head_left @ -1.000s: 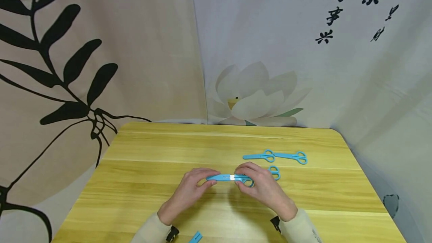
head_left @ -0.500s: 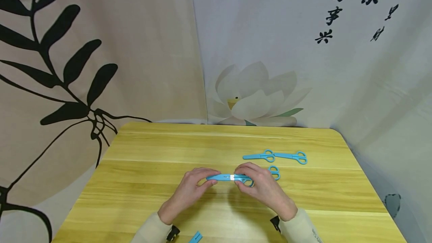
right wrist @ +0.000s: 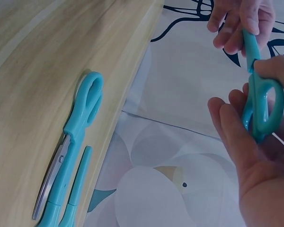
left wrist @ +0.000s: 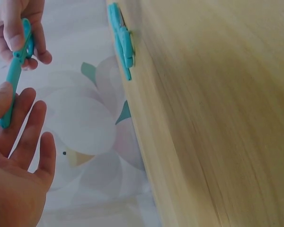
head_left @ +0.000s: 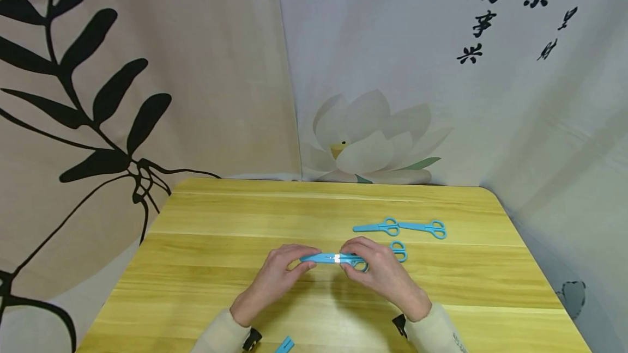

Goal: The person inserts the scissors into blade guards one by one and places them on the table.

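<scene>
Both hands hold one pair of blue scissors (head_left: 360,263) above the table, with a blue blade cover (head_left: 319,257) over its blades. My left hand (head_left: 279,268) pinches the cover's tip end between thumb and fingers. At the handle end, my right hand (head_left: 378,266) grips the scissors near the finger loops (right wrist: 270,109). A bright, light patch shows between cover and handles in the head view. In the left wrist view the covered scissors (left wrist: 16,61) run from one hand to the other.
Behind my right hand, another pair of scissors (head_left: 399,250) is partly hidden. Two more pairs lie end to end farther back: one scissors (head_left: 370,227) and another scissors (head_left: 419,226). A blue piece (head_left: 284,345) sits at the front of the wooden table (head_left: 221,217); a printed curtain hangs behind.
</scene>
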{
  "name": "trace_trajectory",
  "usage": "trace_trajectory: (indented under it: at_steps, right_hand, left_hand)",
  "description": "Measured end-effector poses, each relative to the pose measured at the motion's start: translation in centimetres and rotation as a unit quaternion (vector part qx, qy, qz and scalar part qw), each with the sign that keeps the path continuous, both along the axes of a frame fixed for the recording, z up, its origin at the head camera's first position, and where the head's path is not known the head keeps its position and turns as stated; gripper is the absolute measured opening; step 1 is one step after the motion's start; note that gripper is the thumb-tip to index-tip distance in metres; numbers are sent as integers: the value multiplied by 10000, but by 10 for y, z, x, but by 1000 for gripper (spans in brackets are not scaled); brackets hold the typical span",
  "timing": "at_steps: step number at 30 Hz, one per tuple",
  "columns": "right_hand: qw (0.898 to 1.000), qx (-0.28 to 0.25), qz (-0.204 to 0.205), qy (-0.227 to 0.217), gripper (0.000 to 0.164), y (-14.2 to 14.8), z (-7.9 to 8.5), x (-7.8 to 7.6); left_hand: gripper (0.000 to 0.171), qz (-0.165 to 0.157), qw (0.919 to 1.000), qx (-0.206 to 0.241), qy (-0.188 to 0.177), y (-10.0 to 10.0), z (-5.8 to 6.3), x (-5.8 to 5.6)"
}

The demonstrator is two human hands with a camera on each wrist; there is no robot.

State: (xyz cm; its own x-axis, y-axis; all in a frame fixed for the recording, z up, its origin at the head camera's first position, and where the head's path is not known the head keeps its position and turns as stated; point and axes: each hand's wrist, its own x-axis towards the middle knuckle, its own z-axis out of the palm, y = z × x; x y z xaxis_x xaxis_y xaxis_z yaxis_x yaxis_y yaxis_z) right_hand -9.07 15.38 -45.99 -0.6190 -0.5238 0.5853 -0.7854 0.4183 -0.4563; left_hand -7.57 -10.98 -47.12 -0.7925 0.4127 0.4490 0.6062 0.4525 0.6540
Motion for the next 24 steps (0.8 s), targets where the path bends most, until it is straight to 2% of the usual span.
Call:
trace_trajectory:
  at_steps: [13, 24]
  right_hand:
    - [9999, -100, 99, 36, 19, -2, 0, 0]
    - [10000, -53, 2, 68, 19, -2, -1, 1]
  left_hand:
    - [25, 0, 10000, -4, -34, 1, -1, 0]
    - [24, 44, 10000, -44, 51, 2, -3, 0]
